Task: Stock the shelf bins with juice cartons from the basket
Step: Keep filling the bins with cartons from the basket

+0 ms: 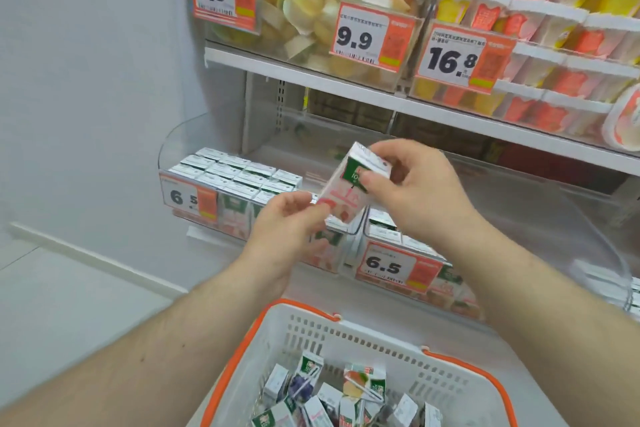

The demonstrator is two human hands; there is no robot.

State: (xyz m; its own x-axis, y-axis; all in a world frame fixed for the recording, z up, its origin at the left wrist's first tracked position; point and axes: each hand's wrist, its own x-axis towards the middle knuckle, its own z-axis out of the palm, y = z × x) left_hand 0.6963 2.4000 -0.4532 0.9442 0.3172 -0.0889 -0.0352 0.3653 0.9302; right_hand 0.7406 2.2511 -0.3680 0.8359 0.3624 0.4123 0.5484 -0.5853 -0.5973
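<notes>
Landmark: the held juice carton, tilted, top end up and to the right, above the shelf bins.

Far left of the carton and slightly below: a clear shelf bin is seen, packed with rows of upright cartons, a "6.5" price tag on its front.

Immediately left and below the carton: the left hand is raised, its fingers curled, the carton's lower end pinched between thumb and fingertips.

Immediately right of the carton: the right hand is placed over the upper end, fingers wrapped around the top and the green-printed face. The carton is thus gripped by both hands at once.

Below and right of the carton: a second bin with cartons and another "6.5" tag is noted.

Directly below the carton, nearest the camera: a white basket with orange rim and handles is recorded, with loose cartons lying jumbled at its bottom.

Above the carton: an upper shelf carries tags reading "9.9" and "16.8", with stacked lidded tubs up and to the right.
</notes>
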